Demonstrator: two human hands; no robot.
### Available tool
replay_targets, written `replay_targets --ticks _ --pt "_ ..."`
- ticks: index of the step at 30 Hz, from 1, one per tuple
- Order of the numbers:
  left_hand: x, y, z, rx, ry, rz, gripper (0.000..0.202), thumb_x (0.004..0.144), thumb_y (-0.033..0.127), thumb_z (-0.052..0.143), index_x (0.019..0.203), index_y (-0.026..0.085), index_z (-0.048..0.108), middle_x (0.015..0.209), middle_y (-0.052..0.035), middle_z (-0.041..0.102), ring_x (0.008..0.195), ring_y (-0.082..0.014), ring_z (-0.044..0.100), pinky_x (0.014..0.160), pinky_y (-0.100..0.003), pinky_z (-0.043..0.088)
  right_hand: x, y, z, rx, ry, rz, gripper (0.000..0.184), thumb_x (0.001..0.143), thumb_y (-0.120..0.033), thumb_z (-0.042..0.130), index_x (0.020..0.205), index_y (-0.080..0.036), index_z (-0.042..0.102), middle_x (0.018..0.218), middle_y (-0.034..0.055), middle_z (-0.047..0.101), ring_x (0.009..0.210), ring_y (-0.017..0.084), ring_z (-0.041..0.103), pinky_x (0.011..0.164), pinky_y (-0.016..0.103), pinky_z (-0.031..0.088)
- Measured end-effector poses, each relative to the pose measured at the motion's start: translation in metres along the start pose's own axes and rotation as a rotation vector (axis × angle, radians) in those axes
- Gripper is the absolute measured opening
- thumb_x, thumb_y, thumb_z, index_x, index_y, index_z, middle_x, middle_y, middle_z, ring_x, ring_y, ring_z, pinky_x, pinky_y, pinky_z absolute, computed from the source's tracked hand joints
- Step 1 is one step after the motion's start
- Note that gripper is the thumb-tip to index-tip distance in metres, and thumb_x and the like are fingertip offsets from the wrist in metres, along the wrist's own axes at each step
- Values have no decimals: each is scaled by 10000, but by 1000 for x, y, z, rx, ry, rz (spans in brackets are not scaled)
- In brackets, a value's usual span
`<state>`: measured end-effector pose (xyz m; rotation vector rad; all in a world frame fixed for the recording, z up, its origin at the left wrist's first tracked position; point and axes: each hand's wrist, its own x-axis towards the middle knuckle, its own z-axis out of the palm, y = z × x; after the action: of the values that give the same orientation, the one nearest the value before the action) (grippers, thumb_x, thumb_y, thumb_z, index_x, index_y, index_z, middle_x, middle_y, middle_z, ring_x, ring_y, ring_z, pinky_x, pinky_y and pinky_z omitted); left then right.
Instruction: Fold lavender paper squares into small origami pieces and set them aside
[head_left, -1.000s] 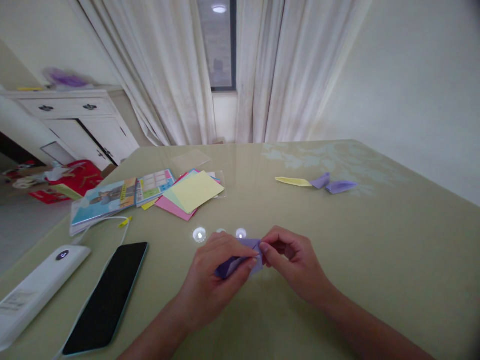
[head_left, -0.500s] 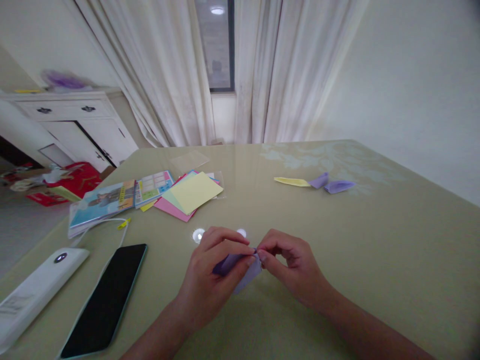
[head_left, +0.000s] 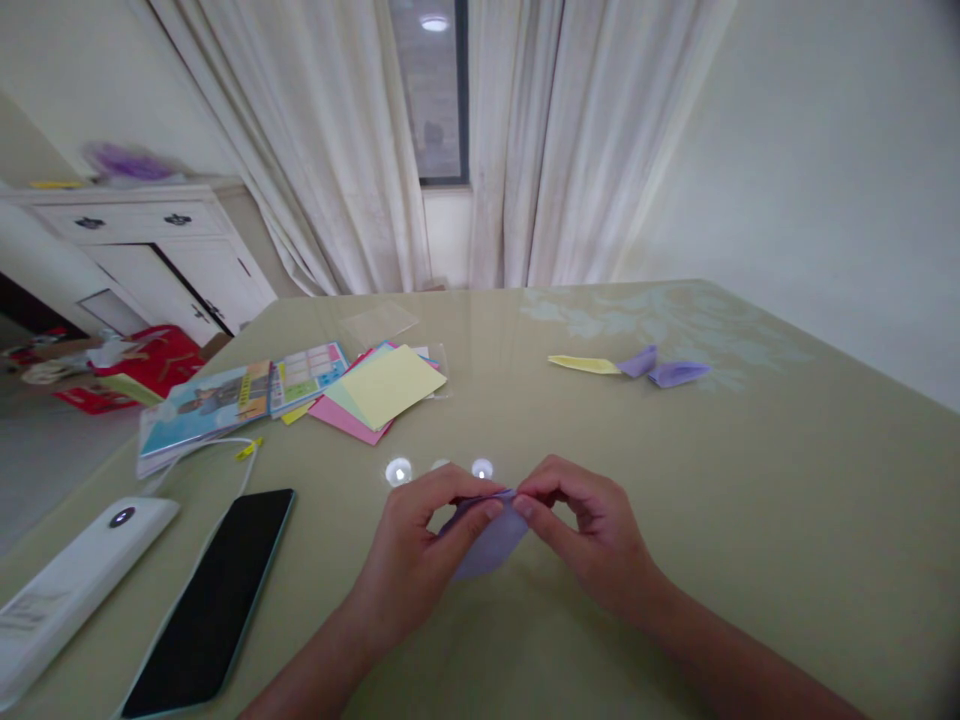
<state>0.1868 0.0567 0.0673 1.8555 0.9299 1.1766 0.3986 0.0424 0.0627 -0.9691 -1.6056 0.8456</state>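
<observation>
Between my two hands is a folded piece of purple paper (head_left: pixel 491 541), held just above the near middle of the table. My left hand (head_left: pixel 429 545) pinches its upper edge between thumb and forefinger, covering its left part. At the upper right corner my right hand (head_left: pixel 589 525) pinches the same paper, thumb and fingertip close to the left fingertips. Farther off to the right lie a folded yellow paper piece (head_left: pixel 583 364) and two folded purple paper pieces (head_left: pixel 679 373), close together in a row.
Loose coloured paper sheets (head_left: pixel 387 388) lie at the left back beside booklets (head_left: pixel 210 402) and a clear plastic sleeve (head_left: pixel 380 321). A black-screened phone (head_left: pixel 214 605) and a white power bank (head_left: pixel 82 590) with a cable (head_left: pixel 250 468) occupy the table's (head_left: pixel 787 520) left side.
The purple paper has turned in my hands, so more of its broad face shows. My left fingers have shifted slightly along its upper edge; my right hand has barely moved.
</observation>
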Motion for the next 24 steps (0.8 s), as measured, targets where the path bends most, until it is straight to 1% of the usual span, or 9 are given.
replay_targets --ticks 3,5,7,10,12,15,18,20,24 --pt "-1 -3 2 -84 22 -45 97 994 250 740 1051 249 819 891 -22 777 787 -159 702 670 -249 533 0 -1 -1 -5 -24 -29 35 942 -237 773 931 -203 776 791 25 715 685 156 644 646 275 533" --pt "-2 -4 4 -138 38 -74 105 1000 263 732 1065 247 812 904 -30 768 787 -161 696 651 -246 530 0 -1 -1 -41 -25 -68 29 936 -220 779 916 -202 770 772 21 711 671 153 643 645 274 529" --pt "-3 -4 4 -173 44 -86 118 1008 264 719 1088 242 802 937 -41 762 813 -166 701 661 -250 538 -1 -1 -1 -102 -11 -116 54 949 -200 764 896 -201 771 748 21 707 664 153 644 633 270 515" --pt "-5 -3 4 -168 33 -53 131 1001 260 731 1112 240 798 957 -49 753 856 -175 702 715 -264 549 -2 -2 -1 -171 1 -178 62 971 -178 747 924 -199 783 762 31 715 669 153 653 624 265 507" --pt "-6 -3 4 -150 38 -33 99 994 258 746 1074 240 802 916 -37 746 831 -164 685 716 -258 535 -2 -2 -1 -169 -10 -196 41 972 -181 755 956 -200 787 777 33 716 678 154 659 633 262 517" --pt "-7 -1 4 -178 63 -49 62 1007 247 734 1007 247 796 874 -16 727 802 -145 664 704 -241 515 -3 -1 -1 -126 -42 -208 32 975 -191 757 961 -198 785 773 31 714 682 157 656 645 264 522" --pt "-8 0 5 -226 64 -58 76 1005 238 737 1045 265 795 927 -17 720 858 -150 673 740 -242 526 -4 -1 -1 -123 -61 -211 74 990 -176 729 956 -191 792 777 38 717 691 158 656 649 262 518" --pt "-8 0 4 -223 54 -39 93 990 231 756 1059 270 805 944 -24 726 876 -159 679 753 -247 532 -4 -2 0 -129 -74 -208 93 997 -166 717 970 -192 802 802 46 728 713 161 667 664 261 526" --pt "-7 1 4 -214 65 -14 86 977 206 768 1013 264 822 921 -27 742 862 -161 689 748 -246 536 -5 -4 -1 -119 -94 -193 119 1006 -163 709 996 -209 819 825 44 741 730 161 677 677 256 536"
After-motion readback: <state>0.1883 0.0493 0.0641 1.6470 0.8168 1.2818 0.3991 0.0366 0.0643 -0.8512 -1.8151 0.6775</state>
